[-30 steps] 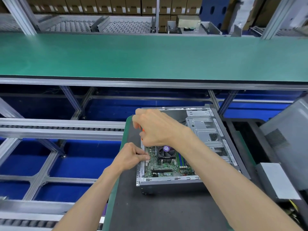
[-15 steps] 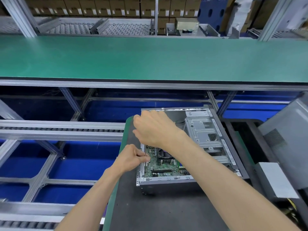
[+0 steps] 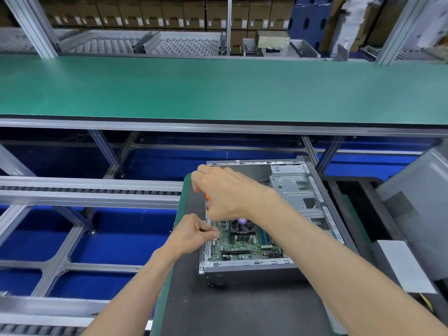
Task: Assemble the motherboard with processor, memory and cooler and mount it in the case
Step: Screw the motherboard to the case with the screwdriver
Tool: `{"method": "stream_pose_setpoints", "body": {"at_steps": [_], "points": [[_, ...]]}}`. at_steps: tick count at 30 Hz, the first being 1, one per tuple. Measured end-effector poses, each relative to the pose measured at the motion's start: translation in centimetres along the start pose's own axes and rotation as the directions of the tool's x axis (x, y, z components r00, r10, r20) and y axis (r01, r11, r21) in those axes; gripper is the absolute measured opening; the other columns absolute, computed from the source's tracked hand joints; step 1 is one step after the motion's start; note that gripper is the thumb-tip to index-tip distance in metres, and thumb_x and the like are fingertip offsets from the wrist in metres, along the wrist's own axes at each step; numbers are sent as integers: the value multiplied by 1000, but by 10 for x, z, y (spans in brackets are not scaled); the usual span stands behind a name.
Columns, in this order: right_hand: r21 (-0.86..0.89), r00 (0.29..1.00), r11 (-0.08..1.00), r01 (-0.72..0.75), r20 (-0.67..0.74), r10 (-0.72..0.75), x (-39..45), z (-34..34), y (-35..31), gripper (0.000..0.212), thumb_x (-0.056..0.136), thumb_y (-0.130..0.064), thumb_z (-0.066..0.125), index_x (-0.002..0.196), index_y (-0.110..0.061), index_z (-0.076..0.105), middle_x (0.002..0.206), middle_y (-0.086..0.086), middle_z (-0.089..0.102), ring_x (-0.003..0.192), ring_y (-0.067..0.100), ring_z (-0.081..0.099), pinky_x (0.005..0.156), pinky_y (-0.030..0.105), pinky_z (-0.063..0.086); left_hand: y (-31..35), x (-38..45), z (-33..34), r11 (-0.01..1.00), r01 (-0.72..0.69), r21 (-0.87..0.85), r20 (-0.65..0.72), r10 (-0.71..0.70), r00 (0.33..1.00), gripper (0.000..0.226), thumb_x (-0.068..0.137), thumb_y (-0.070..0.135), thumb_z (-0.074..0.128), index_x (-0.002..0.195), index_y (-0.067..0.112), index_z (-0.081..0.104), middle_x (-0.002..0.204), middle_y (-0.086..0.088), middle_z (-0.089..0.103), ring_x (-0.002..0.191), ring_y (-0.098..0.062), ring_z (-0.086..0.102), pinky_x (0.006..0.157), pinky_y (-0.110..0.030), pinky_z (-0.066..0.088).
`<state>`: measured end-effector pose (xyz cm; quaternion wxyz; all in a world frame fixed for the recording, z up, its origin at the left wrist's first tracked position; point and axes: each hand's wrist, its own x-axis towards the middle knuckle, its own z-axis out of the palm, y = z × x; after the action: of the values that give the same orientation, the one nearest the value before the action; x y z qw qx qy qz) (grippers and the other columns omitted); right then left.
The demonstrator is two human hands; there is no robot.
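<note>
Your right hand (image 3: pixel 226 192) was curled in a fist around an orange-handled screwdriver (image 3: pixel 207 197). Only a sliver of the orange handle showed at the hand's nine o'clock side. The tool pointed down towards the left rim of the open grey steel computer case (image 3: pixel 300 190). Its tip was hidden, so I cannot tell whether it sat in a screw.

Your left hand (image 3: pixel 194 235), at seven o'clock from the right hand, had thumb and fingers pinched together at that same rim, touching the edge of the green rectangular motherboard (image 3: pixel 242 248). It seemed to pinch something very small, perhaps a screw, but that was too small to make out.

The motherboard lay flat inside the case, in its near left part. The black finned cooler with a purple centre label (image 3: pixel 242 227) sat on it, just below your right wrist. At three o'clock from the cooler stood the blue and green memory slots (image 3: pixel 264 236). The case rested on a dark grey mat with a green edge (image 3: pixel 242 309).

By my judgement, the board was already fitted out and seated, and you were at the fastening step near its left edge. The next move would call for keeping the screw upright over its hole, bringing the driver tip squarely into its head, and pressing lightly, so that the tip did not slip onto the board.
</note>
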<state>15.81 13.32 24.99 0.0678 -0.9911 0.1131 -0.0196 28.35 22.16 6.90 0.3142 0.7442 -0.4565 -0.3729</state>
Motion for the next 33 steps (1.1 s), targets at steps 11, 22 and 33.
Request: {"method": "stream_pose_setpoints", "body": {"at_steps": [11, 22, 33], "points": [[-83, 993, 990, -111, -45, 107, 1, 4, -3, 22, 100, -35, 50, 93, -14, 51, 72, -3, 26, 75, 27, 39, 64, 38, 31, 3, -2, -1, 999, 16, 49, 11, -16, 1000, 3, 82, 35, 79, 81, 35, 82, 84, 20, 75, 77, -9, 70, 73, -33, 58], [-103, 995, 990, -92, 16, 94, -2, -3, -6, 23, 91, -34, 57, 90, -14, 45, 76, -1, 35, 73, 29, 46, 51, 33, 23, 6, 0, -4, 1000, 22, 15, 52, -22, 998, 4, 78, 32, 84, 81, 34, 82, 84, 19, 76, 92, -12, 71, 89, -39, 56], [11, 996, 1000, -22, 84, 21, -4, -7, 1, 23, 77, -22, 64, 91, -12, 49, 92, 3, 39, 63, 16, 37, 49, 31, 26, 8, 0, -4, 1000, 25, 8, 30, -26, 999, 7, 76, 36, 84, 82, 36, 81, 87, -4, 77, 79, -11, 66, 91, -43, 54]]}}
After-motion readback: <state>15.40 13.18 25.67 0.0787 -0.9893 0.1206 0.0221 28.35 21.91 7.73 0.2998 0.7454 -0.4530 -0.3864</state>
